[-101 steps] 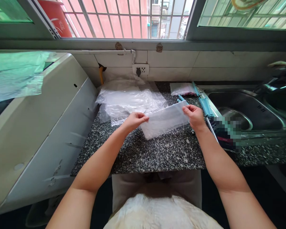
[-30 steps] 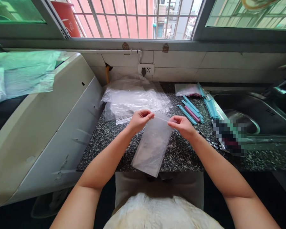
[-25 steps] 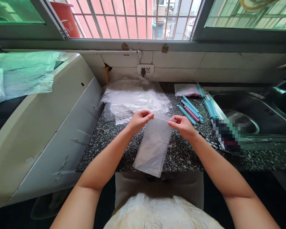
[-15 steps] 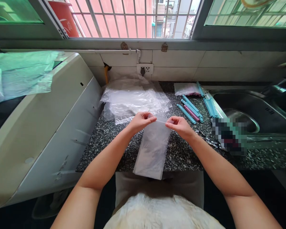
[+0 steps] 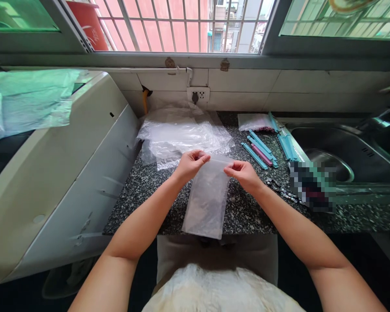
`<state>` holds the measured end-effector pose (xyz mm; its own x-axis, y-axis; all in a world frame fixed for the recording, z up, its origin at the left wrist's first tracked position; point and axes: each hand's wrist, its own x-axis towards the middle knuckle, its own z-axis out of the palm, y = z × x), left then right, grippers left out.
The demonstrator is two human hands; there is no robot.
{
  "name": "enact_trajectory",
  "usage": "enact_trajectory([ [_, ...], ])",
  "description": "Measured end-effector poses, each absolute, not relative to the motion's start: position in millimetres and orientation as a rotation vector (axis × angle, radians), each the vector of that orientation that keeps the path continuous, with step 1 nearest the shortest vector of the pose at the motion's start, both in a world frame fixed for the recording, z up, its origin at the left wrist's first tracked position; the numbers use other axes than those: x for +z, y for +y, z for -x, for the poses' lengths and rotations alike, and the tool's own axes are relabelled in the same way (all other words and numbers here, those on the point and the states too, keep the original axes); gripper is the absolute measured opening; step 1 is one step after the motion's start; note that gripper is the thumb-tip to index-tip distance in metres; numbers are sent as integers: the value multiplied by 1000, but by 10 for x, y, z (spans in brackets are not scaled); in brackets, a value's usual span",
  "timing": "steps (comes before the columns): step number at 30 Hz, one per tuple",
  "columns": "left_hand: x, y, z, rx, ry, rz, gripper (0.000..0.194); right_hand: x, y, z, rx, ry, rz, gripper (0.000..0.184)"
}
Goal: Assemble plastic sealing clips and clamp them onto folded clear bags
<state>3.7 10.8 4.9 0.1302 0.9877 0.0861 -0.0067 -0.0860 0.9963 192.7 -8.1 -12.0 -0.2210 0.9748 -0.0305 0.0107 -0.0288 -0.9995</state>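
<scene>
A long translucent plastic bag (image 5: 208,199) hangs by its top edge between my two hands, its lower end over the counter's front edge. My left hand (image 5: 191,165) pinches the upper left corner between thumb and finger. On the upper right corner, my right hand (image 5: 243,173) is closed in the same kind of pinch. Behind them lies a spread pile of clear plastic bags (image 5: 185,134). To the right of my right hand are several blue strips and a pink strip (image 5: 261,154), flat on the speckled counter (image 5: 143,190).
A filled clear packet (image 5: 255,121) lies near the wall, with more blue strips (image 5: 287,146) beside the steel sink (image 5: 373,160). A blurred-out item (image 5: 313,186) sits at the sink's front corner. At left stands a white appliance (image 5: 84,173). A socket (image 5: 198,94) is on the wall.
Both hands have shifted slightly left, and the left one is a little higher. The bag has risen slightly at its bottom, and more of its top edge shows between my hands.
</scene>
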Motion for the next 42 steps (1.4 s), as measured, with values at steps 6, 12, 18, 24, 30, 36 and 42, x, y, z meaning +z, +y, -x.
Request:
enact_trajectory([
  [6, 15, 104, -57, 1224, 1073, -1293, 39, -111, -84, -1926, 1396, -1360, 1115, 37],
  [12, -7, 105, -84, 1299, 1104, -1244, 39, -118, -83, -1917, 1353, -1419, 1105, 34],
  [18, 39, 104, -42, 1228, 1060, -1256, 41, -124, -91, -1931, 1311, -1491, 1089, 31],
  [24, 91, 129, 26, 1005, 1044, -1229, 41, -124, -87, -1945, 1305, -1561, 1089, 30],
  [30, 66, 108, -35, 1112, 1069, -1176, 40, -153, -69, -1932, 1308, -1566, 1096, 32],
  [36, 56, 148, -30, 1260, 1079, -1186, 37, -198, -61, -1918, 1310, -1595, 1112, 32],
  [42, 45, 210, 15, 1338, 1099, -1171, 36, -226, -71, -1898, 1299, -1624, 1126, 32],
])
